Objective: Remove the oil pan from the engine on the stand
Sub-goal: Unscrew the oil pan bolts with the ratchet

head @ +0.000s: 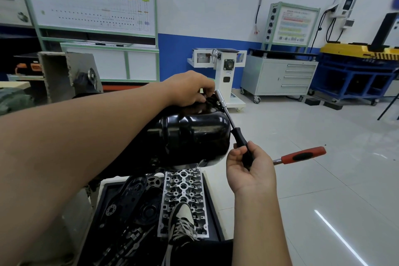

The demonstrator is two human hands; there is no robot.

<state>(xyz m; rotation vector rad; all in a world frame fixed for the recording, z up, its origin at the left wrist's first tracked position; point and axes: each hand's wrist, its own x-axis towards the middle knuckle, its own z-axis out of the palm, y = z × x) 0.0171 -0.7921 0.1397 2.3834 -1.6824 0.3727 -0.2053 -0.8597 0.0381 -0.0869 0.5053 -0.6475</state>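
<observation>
1. Nearest the camera, at six o'clock, a black-and-white laced sneaker rested on a bare aluminium cylinder head lying in a dark parts tray with black gears and covers; these parts were off the engine.
2. At four o'clock from the pan, the right hand was curled around the black handle of a socket driver, whose steel shaft ran up toward eleven o'clock.
3. Beside that hand, at three o'clock, a ratchet with a red-and-black grip poked out, apparently lying unused.
4. The glossy black rounded steel oil pan sat at the centre of the view, facing up on the engine and not lifted free.
5. At the pan's far edge, twelve o'clock, the driver's silver socket met a bolt on the flange.
6. Just left of it, the left hand was curled, fingertips pinching something small at the flange; whether a bolt or the rim, I could not tell.
7. Judged from this, the task was at the bolt-removal stage: how many fasteners remained was hidden, and lifting the pan away was not yet done.
</observation>
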